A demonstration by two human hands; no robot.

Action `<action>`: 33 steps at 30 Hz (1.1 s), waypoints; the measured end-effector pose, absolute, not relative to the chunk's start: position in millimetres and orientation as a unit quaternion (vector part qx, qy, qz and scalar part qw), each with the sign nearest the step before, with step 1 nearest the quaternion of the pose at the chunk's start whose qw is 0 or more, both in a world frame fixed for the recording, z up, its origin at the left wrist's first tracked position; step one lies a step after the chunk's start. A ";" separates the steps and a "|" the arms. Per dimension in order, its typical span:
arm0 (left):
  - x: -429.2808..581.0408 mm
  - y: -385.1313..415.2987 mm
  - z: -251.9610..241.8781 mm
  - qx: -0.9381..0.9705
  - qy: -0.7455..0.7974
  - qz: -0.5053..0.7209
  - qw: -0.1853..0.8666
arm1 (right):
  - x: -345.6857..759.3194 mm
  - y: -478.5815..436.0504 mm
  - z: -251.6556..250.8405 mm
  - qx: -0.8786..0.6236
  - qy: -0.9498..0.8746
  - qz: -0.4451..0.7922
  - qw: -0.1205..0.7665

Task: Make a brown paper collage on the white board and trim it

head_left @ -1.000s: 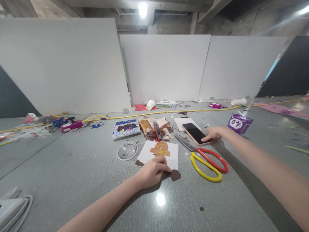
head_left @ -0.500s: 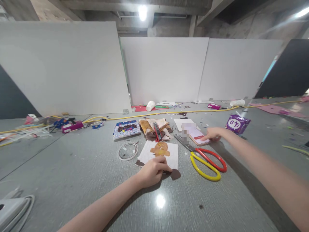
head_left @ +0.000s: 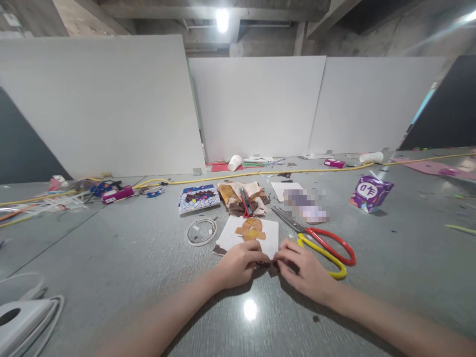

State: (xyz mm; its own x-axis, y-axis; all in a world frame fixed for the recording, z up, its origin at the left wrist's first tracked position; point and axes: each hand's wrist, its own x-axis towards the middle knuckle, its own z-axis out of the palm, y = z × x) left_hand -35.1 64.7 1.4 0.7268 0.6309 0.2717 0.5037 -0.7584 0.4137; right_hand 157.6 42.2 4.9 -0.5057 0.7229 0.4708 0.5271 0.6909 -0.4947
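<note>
A white square sheet (head_left: 231, 233) lies before me with orange-brown pieces (head_left: 251, 229) on it and a dark brown patch at its lower left corner. At its lower right edge, a thin dark brown scrap (head_left: 274, 270) shows between my hands. My left hand (head_left: 243, 263) has its fingers bent and pressed together on the scrap's left part. From the other side, my right hand (head_left: 304, 271) pinches its right part with thumb and fingertips. Large scissors (head_left: 330, 241) with red and yellow handles lie partly open beside my right hand, which covers some of the yellow handle.
Behind the sheet are crumpled brown cloths (head_left: 232, 196) with a red-handled cutter (head_left: 246, 202) on them. A pebble-patterned panel (head_left: 200, 199), a tape ring (head_left: 201, 232), a blurred-out phone (head_left: 303, 201) and a purple carton (head_left: 371, 193) surround it. A yellow cable (head_left: 208, 177) crosses behind.
My right hand has left the phone and come left and nearer, to the brown scrap beside my left hand. The phone's screen is darker. My left hand stays on the scrap.
</note>
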 end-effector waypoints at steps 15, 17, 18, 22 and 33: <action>-35.3 65.2 -1.8 0.932 0.285 0.189 0.122 | 221.2 105.7 21.8 -0.508 -0.731 0.023 0.456; -35.1 65.5 -1.7 0.931 0.286 0.189 0.123 | 250.9 127.5 17.3 -0.593 -0.691 0.011 0.414; -35.1 65.7 -1.7 0.931 0.287 0.189 0.124 | 264.0 135.6 13.1 -0.626 -0.680 0.022 0.381; -35.6 66.5 -1.8 0.929 0.291 0.190 0.130 | 291.6 148.7 -6.6 -0.663 -0.694 0.075 0.270; -36.7 66.2 -2.7 0.926 0.292 0.192 0.142 | 290.4 149.1 -11.0 -0.671 -0.694 0.079 0.248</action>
